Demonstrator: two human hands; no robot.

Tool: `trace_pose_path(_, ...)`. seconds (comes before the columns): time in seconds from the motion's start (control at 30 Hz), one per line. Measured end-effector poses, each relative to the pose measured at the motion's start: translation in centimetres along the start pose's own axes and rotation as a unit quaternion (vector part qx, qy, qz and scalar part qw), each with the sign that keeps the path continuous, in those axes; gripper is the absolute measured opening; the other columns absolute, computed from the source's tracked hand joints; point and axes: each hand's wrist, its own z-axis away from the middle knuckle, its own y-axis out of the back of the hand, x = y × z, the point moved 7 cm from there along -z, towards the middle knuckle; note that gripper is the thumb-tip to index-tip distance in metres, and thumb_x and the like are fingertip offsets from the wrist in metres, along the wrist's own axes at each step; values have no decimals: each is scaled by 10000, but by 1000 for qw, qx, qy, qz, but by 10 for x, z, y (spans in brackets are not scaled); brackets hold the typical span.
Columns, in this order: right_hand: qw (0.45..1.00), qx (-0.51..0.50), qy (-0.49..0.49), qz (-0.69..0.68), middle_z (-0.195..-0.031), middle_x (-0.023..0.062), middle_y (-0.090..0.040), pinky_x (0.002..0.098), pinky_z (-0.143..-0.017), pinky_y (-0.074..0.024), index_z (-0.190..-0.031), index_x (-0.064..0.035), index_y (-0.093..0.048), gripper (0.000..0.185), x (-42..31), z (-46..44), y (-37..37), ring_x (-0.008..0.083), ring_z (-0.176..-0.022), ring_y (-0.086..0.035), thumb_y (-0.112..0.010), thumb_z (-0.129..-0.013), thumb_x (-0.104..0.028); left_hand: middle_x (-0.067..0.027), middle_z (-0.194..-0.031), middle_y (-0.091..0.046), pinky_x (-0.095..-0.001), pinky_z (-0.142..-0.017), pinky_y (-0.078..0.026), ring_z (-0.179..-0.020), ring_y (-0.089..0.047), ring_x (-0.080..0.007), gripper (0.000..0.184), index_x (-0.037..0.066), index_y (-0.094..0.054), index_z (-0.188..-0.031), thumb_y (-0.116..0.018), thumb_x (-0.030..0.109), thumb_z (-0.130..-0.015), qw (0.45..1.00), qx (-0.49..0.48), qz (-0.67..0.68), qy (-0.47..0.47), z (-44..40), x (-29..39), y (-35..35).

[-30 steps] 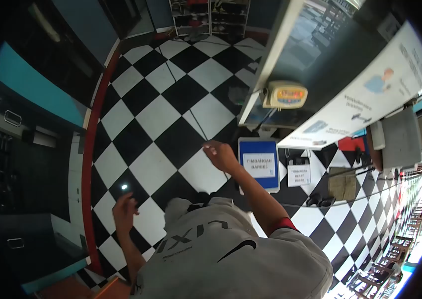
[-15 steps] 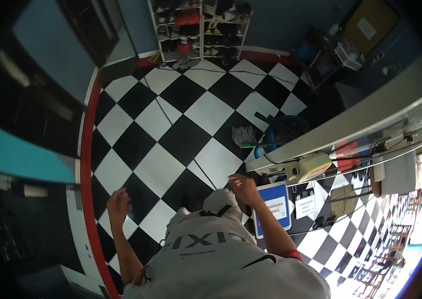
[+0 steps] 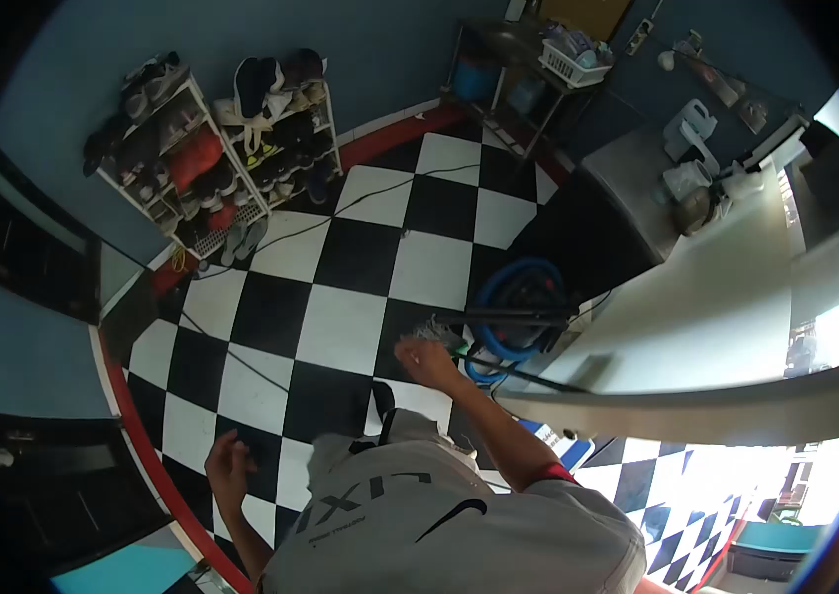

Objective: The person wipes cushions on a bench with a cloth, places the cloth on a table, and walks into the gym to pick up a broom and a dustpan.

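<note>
My left hand (image 3: pixel 229 463) hangs beside my body over the checkered floor (image 3: pixel 345 317), its fingers loosely bent and apart, with nothing in them. In front of me on the right, my right hand (image 3: pixel 427 361) is held out, loosely curled and empty. Just beyond it in view is the grey string head of a mop (image 3: pixel 431 330), partly covered by the hand; no contact shows. The mop's dark handle (image 3: pixel 528 376) runs off to the right. Beside it stands a blue round tub (image 3: pixel 511 348) with dark things in it and black tubes (image 3: pixel 514 317) across it.
Shoe racks (image 3: pixel 233 148) full of shoes stand against the far left wall. A thin cable (image 3: pixel 370 198) crosses the floor. At the back is a metal table (image 3: pixel 499 45) with a white basket (image 3: pixel 573 67). A pale counter (image 3: pixel 677 317) borders my right side.
My view has swung to the right and moved nearer the tub and mop. My right hand now overlaps the mop head in view. The blue sign is mostly hidden behind my arm and the counter.
</note>
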Motion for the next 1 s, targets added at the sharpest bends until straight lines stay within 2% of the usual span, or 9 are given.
trace_pose_path(0.07, 1000, 19, -7, -23, -832, 172, -681, 435, -698, -535, -921, -85, -668, 173, -24, -69, 23, 353, -787, -675, -567, -889, -222, -37, -761, -599, -215, -489, -455, -564, -557, -84, 272, -12, -602, -1130, -599, 193, -951, 999, -19, -4, 27, -34, 9, -4)
trace_pose_path(0.17, 999, 38, 5, -29, -824, 175, -685, 408, -687, -537, -935, -66, -675, 170, -49, -151, 51, 339, -770, -683, -583, -887, -201, -35, -743, -598, -216, -482, -445, -549, -550, -81, 262, -12, -607, -1127, -589, 184, -953, 995, 54, -17, 77, -99, 5, 20)
trace_pose_path(0.3, 995, 89, -46, 0, -809, 199, -674, 407, -663, -534, -939, -56, -674, 173, -14, -206, 49, 374, -741, -670, -588, -890, -197, -56, -785, -615, -225, -511, -456, -587, -570, -92, 293, -24, -578, -1176, -568, 164, -952, 999, 27, -6, 27, -206, 17, 20)
trace_pose_path(0.47, 982, 11, -136, 127, -819, 205, -675, 442, -686, -536, -898, -51, -683, 200, 76, -206, 8, 381, -783, -674, -580, -882, -222, -79, -844, -616, -244, -549, -522, -679, -598, -112, 287, -44, -585, -1161, -577, 134, -936, 997, -56, 20, 46, -362, 0, -9)
trace_pose_path(0.53, 973, 38, -184, 138, -788, 185, -678, 419, -666, -532, -887, -54, -689, 189, 99, -196, 5, 355, -773, -684, -594, -866, -216, -69, -826, -600, -240, -558, -526, -696, -597, -112, 275, -44, -583, -1160, -565, 124, -943, 993, -109, 22, 48, -419, 19, -36)
trace_pose_path(0.63, 938, -27, -300, 172, -893, 216, -682, 490, -759, -540, -885, -80, -692, 231, 103, -191, 8, 415, -853, -660, -568, -880, -275, -60, -828, -609, -232, -536, -478, -616, -597, -102, 293, -21, -582, -1186, -578, 146, -946, 982, -182, -29, 33, -478, 64, -83)
trace_pose_path(0.77, 940, 73, -320, 92, -920, 214, -684, 492, -772, -539, -890, -76, -679, 229, 118, -208, 14, 413, -869, -661, -589, -870, -286, -55, -817, -607, -234, -526, -464, -601, -604, -102, 314, -3, -584, -1202, -598, 174, -943, 960, -273, -62, -8, -520, 84, -125)
trace_pose_path(0.8, 937, 28, -309, 162, -877, 181, -696, 449, -751, -529, -959, -87, -696, 227, 116, -224, 10, 371, -844, -675, -589, -854, -259, -54, -814, -605, -233, -523, -465, -602, -605, -102, 317, 0, -584, -1204, -602, 178, -942, 958, -278, -76, -12, -528, 86, -130)
trace_pose_path(1.0, 945, -114, -230, 202, -929, 176, -688, 470, -757, -518, -964, -99, -693, 238, 130, -324, -8, 383, -870, -652, -552, -893, -277, -51, -859, -637, -233, -525, -466, -644, -597, -90, 308, 28, -595, -1204, -600, 184, -938, 977, -199, -81, 20, -548, 110, -140)
